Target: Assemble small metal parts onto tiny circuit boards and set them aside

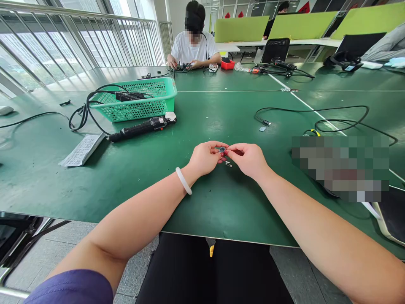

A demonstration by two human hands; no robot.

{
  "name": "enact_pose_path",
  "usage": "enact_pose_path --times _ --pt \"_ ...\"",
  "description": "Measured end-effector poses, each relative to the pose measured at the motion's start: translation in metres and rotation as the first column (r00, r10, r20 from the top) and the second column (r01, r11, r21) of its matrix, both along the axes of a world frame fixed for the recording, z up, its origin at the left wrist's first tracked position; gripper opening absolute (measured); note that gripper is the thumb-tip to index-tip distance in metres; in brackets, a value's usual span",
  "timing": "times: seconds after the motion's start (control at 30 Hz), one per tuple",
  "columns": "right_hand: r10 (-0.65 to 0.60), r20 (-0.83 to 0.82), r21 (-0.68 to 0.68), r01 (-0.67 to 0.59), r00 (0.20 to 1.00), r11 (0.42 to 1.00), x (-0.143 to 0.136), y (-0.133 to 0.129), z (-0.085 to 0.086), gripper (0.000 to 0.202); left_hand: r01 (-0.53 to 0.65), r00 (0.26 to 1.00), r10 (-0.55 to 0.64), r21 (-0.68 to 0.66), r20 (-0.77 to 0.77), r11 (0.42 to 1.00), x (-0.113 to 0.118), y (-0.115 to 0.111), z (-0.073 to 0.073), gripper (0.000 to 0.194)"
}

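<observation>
A small dark metallic part is pinched between both hands above the green table. My left hand, with a white bangle on its wrist, has its fingers closed on the part's left side. From the right, my right hand grips the same part with thumb and fingertips. Just below the fingertips lies a small silver metal piece. The details of the held part are too small to tell.
A green basket with cables, a black electric screwdriver and a white packet are at the left. A black cable loops at the right near a blurred object. Across the table sits a person.
</observation>
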State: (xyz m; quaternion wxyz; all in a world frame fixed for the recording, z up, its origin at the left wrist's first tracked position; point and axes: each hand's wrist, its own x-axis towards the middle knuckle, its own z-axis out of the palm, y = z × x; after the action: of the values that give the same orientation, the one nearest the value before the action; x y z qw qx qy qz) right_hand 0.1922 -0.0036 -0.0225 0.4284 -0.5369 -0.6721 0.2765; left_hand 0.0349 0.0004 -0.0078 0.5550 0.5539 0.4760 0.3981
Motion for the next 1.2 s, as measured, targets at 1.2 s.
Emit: enact_pose_path --times 1.2 --pt "-0.053 0.402 -0.010 0.062 0.914 0.998 0.004 0.009 -0.005 0.013 -0.163 0.986 0.165 -0.128 0.003 0.978 -0.010 0.009 0.003 0.020"
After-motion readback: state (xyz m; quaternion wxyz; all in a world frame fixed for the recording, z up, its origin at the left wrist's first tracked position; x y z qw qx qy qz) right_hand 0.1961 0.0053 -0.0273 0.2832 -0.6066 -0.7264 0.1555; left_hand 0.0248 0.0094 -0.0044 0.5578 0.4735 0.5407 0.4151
